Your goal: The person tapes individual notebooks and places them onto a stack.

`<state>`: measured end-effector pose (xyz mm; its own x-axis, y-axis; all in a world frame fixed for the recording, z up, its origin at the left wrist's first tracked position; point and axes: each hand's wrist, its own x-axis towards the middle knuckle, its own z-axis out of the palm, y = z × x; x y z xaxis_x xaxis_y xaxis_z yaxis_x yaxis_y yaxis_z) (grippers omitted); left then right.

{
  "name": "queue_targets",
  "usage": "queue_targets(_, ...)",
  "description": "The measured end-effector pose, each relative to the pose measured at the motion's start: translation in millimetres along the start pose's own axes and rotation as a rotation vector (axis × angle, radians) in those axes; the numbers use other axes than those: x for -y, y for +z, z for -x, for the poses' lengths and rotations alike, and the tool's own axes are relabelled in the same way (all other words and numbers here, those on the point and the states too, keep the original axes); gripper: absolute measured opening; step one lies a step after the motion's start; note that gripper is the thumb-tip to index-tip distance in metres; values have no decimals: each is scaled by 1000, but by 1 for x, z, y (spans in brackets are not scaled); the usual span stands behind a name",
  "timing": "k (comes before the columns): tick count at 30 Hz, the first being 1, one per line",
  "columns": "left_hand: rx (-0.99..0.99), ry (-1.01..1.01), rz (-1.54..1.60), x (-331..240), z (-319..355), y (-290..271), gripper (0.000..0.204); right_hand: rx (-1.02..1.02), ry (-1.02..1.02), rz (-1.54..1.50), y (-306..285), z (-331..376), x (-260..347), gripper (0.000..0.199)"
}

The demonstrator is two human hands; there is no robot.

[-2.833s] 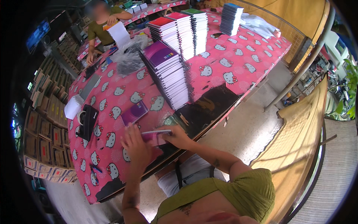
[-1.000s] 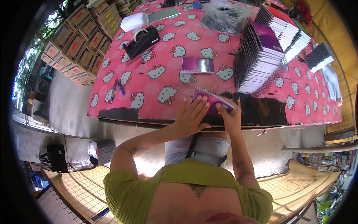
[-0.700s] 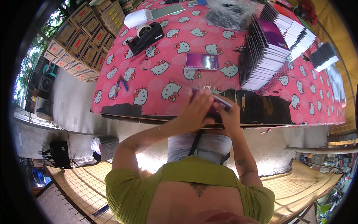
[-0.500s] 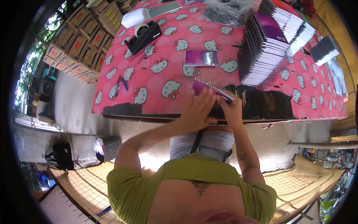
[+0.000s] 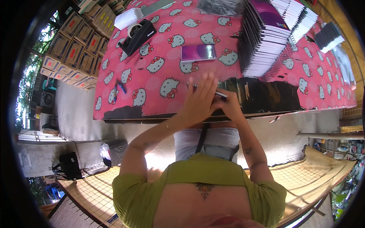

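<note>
A small spiral notebook (image 5: pixel 221 95) is held at the near edge of the table, mostly hidden by my hands, so only a dark edge and a bit of its pages show. My right hand (image 5: pixel 229 105) is closed on its right end. Over it lies my left hand (image 5: pixel 200 97), flat, with the fingers stretched out and pointing away from me. Just beyond my fingertips, a purple notebook (image 5: pixel 197 53) rests on the pink tablecloth. To the right of that stands a tall stack of spiral-bound notebooks (image 5: pixel 262 49) with a purple cover on top.
A black tape dispenser (image 5: pixel 138 36) and a white roll (image 5: pixel 129 18) sit at the far left of the pink-covered table (image 5: pixel 159 81). Pens (image 5: pixel 119 89) lie nearer. Dark plastic (image 5: pixel 220 7) is at the back, a smaller dark stack (image 5: pixel 329 37) far right. Cardboard boxes (image 5: pixel 72 49) are piled beyond the left side.
The notebook has tipped so that its purple cover no longer shows. My left hand has slid up over it, fingers now straight, while my right hand moved slightly left. The whole view shifted a little.
</note>
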<state>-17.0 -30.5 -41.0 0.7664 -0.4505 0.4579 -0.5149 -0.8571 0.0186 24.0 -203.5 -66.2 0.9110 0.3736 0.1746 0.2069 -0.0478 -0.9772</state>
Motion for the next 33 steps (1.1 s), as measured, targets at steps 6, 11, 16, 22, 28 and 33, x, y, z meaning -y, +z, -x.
queue_targets(6, 12, -10, 41, 1, -16, -10, 83, 13, -82, 89, 3, -4, 10, 37)
queue_targets(11, -54, 27, 164, -16, 17, -2, 73, -38, -40, 147, 3, -5, -7, 33)
queue_targets(16, -13, 17, 304, 22, -30, -29, 34, 6, -25, 197, 1, -5, 15, 29)
queue_targets(22, -135, 18, 397, 18, -31, -29, 19, 38, -153, 191, -22, -1, 44, 28)
queue_targets(28, -130, 4, 479, 16, -31, -25, 21, 157, -69, 237, -61, -5, 56, 27)
queue_targets(33, -95, -12, 512, 17, -36, -33, 24, 138, -208, 300, -61, -10, 62, 11)
